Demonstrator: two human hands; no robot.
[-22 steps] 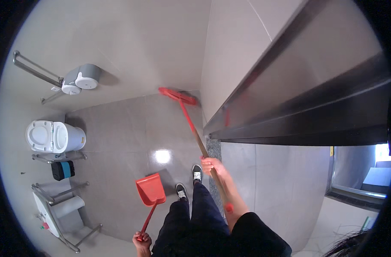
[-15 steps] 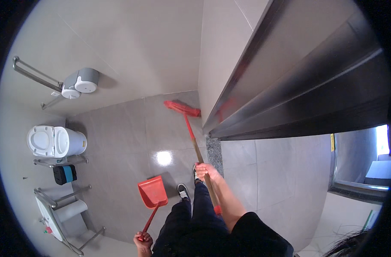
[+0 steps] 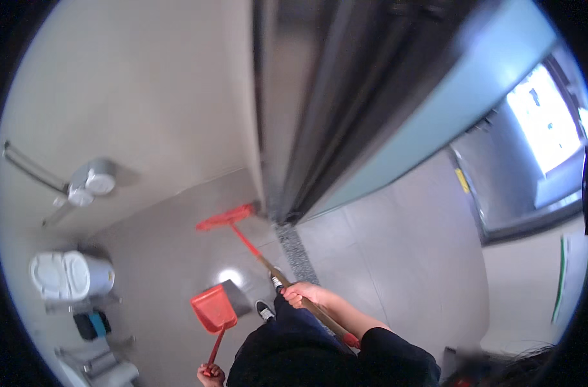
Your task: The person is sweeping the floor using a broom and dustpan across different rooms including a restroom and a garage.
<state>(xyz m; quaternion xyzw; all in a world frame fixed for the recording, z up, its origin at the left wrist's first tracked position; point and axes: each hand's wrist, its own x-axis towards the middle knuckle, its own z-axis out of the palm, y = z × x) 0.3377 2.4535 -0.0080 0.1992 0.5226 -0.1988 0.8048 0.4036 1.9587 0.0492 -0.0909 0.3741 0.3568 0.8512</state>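
Observation:
My right hand (image 3: 302, 295) is wrapped round the wooden handle of a broom (image 3: 262, 259). Its red head (image 3: 226, 218) rests on the grey floor, close to the wall corner by the doorway. Low on the left, my left hand (image 3: 210, 374) grips the handle end of a red long-handled dustpan (image 3: 213, 307). The dustpan's scoop points away from me, left of my feet. Whether anything lies in the scoop, I cannot tell.
A white toilet (image 3: 71, 276) with its lid raised stands at the left wall, with a black and blue bin (image 3: 92, 324) beside it. Paper dispensers (image 3: 93, 180) and grab bars line the wall. A dark door frame (image 3: 320, 109) and stone threshold (image 3: 297, 255) rise ahead right.
My view has swung to the right, showing more of the doorway and the room beyond. Broom head and dustpan appear lower and further left. Both hands keep their holds.

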